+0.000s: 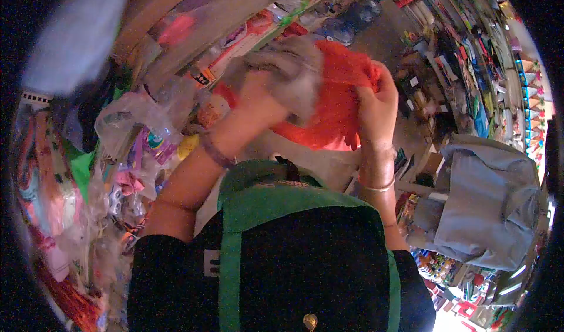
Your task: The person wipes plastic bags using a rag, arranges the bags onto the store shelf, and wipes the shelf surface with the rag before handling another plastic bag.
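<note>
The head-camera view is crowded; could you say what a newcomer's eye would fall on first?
Most likely the red item near the top centre, gripped at its edge by the right hand. Overlapping it, the left hand holds a blurred grey item. Next might come the green-and-black garment filling the bottom centre.

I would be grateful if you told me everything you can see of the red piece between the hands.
The red piece looks thin, soft and crumpled, with an uneven lower edge; whether it is cloth or plastic is unclear. It is held up in front of the person, its upper right bunched in the fingers of the right hand. A blurred grey piece at the left hand overlaps its left part.
</note>
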### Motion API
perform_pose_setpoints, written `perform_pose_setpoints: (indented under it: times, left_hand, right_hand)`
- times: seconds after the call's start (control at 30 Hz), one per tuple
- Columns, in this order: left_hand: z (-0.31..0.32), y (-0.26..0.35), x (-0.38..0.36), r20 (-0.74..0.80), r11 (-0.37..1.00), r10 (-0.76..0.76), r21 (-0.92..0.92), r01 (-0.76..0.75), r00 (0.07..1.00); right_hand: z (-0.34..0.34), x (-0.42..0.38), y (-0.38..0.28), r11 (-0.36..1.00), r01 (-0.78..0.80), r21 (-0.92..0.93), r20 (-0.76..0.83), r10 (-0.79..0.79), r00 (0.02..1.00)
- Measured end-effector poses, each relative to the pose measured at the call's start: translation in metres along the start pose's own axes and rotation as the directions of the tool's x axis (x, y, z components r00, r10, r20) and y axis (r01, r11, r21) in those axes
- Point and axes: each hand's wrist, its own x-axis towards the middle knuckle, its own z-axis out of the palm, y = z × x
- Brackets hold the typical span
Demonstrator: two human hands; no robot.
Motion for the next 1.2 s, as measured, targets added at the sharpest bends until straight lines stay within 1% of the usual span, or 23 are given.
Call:
perform_pose_setpoints:
  times: [0.03,0.07,0.13,0.17,0.23,0.27,0.33,0.4,0.47,0.53,0.63,0.7,0.77,0.8,0.9,0.93,1.0,1.03,1.07,1.1,1.13,1.17,1.2]
  left_hand:
    - [-0.002,-0.02,-0.005,0.124,0.996,-0.09,-0.017,0.092,0.988]
    - [-0.024,-0.019,-0.008,0.281,0.903,-0.308,-0.214,0.372,0.909]
    - [-0.034,-0.045,-0.024,0.384,0.777,-0.433,-0.3,0.554,0.815]
    - [0.001,-0.086,-0.037,0.3,0.849,-0.392,-0.246,0.468,0.87]
    - [0.049,-0.116,-0.052,0.051,0.924,-0.337,-0.172,0.341,0.94]
    - [0.069,-0.114,-0.054,-0.12,0.94,-0.322,-0.154,0.303,0.939]
    - [0.072,-0.092,-0.043,-0.228,0.948,-0.31,-0.004,0.317,0.923]
    - [0.028,-0.05,-0.015,-0.114,0.895,-0.353,0.249,0.371,0.929]
    - [0.029,-0.008,-0.004,0.15,0.837,-0.341,0.497,0.228,0.928]
    - [0.034,0.022,-0.007,0.342,0.852,-0.262,0.52,0.05,0.902]
    - [0.054,0.054,-0.033,0.485,0.954,0.037,0.245,-0.176,0.874]
    - [0.075,0.058,-0.05,0.417,0.986,0.157,-0.018,-0.164,0.895]
    - [0.096,0.052,-0.064,0.222,0.937,0.132,-0.347,-0.048,0.966]
    - [0.095,0.042,-0.059,0.238,0.968,0.14,-0.239,-0.082,0.961]
    - [0.121,0.009,-0.06,0.196,0.973,0.229,-0.004,-0.233,0.954]
    - [0.122,0.009,-0.051,0.097,0.99,0.12,-0.09,-0.111,0.988]
    - [0.108,0.012,-0.032,0.04,0.976,-0.029,-0.214,0.037,0.999]
    - [0.095,0.017,-0.022,0.079,0.948,-0.093,-0.298,0.112,0.993]
    - [0.082,0.023,-0.012,0.117,0.908,-0.156,-0.374,0.189,0.981]
    - [0.069,0.028,-0.002,0.217,0.847,-0.194,-0.454,0.275,0.957]
    - [0.058,0.032,0.004,0.32,0.773,-0.221,-0.518,0.366,0.921]
    - [0.074,0.022,0.001,0.073,0.943,-0.081,-0.318,0.1,0.994]
    - [0.073,0.02,0.005,-0.181,0.998,0.067,0.013,-0.065,0.981]
  right_hand:
    - [0.0,-0.001,0.001,0.999,-0.038,0.029,0.014,0.038,0.999]
    - [0.0,-0.002,0.003,0.995,-0.08,0.057,0.03,0.078,0.996]
    - [0.0,-0.005,-0.001,0.984,-0.151,0.099,0.06,0.145,0.988]
    - [0.001,-0.004,-0.006,0.953,-0.223,0.204,0.071,0.213,0.975]
    - [0.001,-0.004,-0.012,0.844,-0.364,0.394,0.12,0.346,0.931]
    - [0.001,-0.004,-0.01,0.818,-0.375,0.436,0.117,0.362,0.925]
    - [0.002,-0.004,-0.002,0.76,-0.391,0.519,0.112,0.393,0.913]
    - [0.005,-0.005,0.002,0.726,-0.385,0.57,0.051,0.436,0.898]
    - [0.013,-0.007,0.008,0.708,-0.38,0.595,0.012,0.465,0.885]
    - [0.028,-0.008,0.013,0.709,-0.369,0.601,-0.008,0.466,0.884]
    - [0.027,-0.006,0.017,0.757,-0.432,0.49,0.023,0.484,0.875]
    - [0.024,-0.007,0.017,0.736,-0.428,0.524,0.072,0.463,0.884]
    - [0.019,-0.006,0.016,0.715,-0.418,0.56,0.114,0.434,0.894]
    - [0.017,-0.007,0.02,0.737,-0.408,0.54,0.12,0.412,0.903]
    - [0.019,-0.01,0.019,0.606,-0.478,0.636,0.17,0.494,0.853]
    - [0.017,-0.011,0.028,0.682,-0.466,0.564,0.141,0.476,0.868]
    - [0.015,-0.011,0.055,0.793,-0.403,0.457,0.166,0.369,0.915]
    - [0.014,-0.012,0.063,0.841,-0.363,0.401,0.184,0.315,0.931]
    - [0.016,-0.015,0.059,0.862,-0.29,0.415,0.228,0.21,0.951]
    - [0.018,-0.018,0.054,0.873,-0.216,0.438,0.269,0.102,0.958]
    - [0.024,-0.019,0.039,0.799,-0.275,0.536,0.264,0.151,0.953]
    - [0.028,-0.02,0.032,0.708,-0.328,0.626,0.263,0.204,0.943]
    - [0.026,-0.019,0.044,0.843,-0.316,0.436,0.256,0.221,0.941]
